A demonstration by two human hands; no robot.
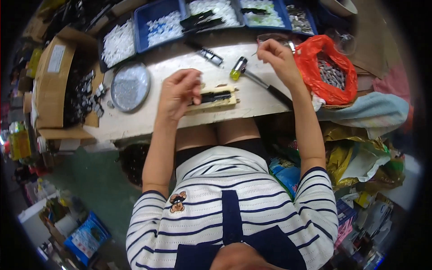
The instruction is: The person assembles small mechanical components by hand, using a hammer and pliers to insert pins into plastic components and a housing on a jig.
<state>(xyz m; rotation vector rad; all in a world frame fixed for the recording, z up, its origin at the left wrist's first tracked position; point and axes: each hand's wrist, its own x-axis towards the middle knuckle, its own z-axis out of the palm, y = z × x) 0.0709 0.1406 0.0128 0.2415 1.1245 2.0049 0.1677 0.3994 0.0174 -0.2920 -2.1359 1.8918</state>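
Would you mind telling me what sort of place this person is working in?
Probably a small assembly workbench in a workshop. Blue trays of small white parts line the back of the table, a hammer lies by the right hand, and the left hand steadies a black part on a wooden block.

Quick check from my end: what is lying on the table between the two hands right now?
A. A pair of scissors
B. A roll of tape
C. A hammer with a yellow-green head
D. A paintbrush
C: a hammer with a yellow-green head and dark handle lies on the table between the left hand, which rests on a black part on a wooden block, and the raised right hand.
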